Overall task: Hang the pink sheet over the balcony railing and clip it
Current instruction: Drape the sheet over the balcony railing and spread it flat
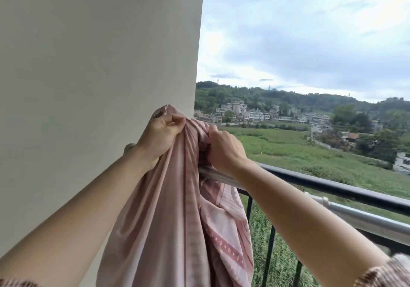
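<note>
Head view: both hands, left hand (158, 137) and right hand (224, 149), pinch the bunched pink sheet (175, 209) above the balcony railing (332, 187), apparently to find an edge and spread it.

The left half is taken up by a plain off-white plastered wall (88, 64), lit evenly by soft daylight. To the right, an overcast sky of grey-white clouds (310, 31) is seen above a low, tree-covered green ridge (288, 98). A cluster of pale, blocky multi-storey houses (244, 113) is strung along its foot (too hazy for details tbh), and a flat, overgrown green field (288, 151) is spread out in front of them.
</note>
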